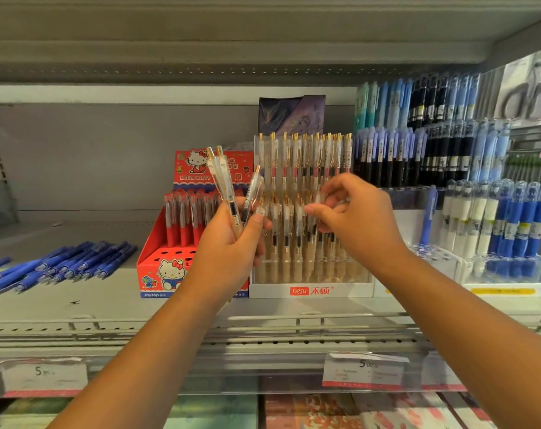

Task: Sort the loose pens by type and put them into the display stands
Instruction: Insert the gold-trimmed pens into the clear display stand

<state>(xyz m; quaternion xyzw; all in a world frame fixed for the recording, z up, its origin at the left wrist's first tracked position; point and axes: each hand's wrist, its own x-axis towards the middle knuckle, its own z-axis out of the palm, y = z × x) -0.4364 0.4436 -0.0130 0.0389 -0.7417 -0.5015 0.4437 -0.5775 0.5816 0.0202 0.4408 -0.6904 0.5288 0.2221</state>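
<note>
Left hand (232, 243) gripped a small bunch of clear gold-tipped pens (222, 178), tops fanned between 11 and 1 o'clock, in front of the seam between the red Hello Kitty stand (157, 274) and the clear hesu stand (311, 291). Right hand (359, 221), at 3 o'clock of the left, had its fingers curled in among the stocked pens (306, 168) of the clear stand; couldn't tell if it was pinching one. Loose blue pens (62, 267) lay heaped on the shelf (108, 308) at 9 o'clock of the red stand, well apart from both hands.
</note>
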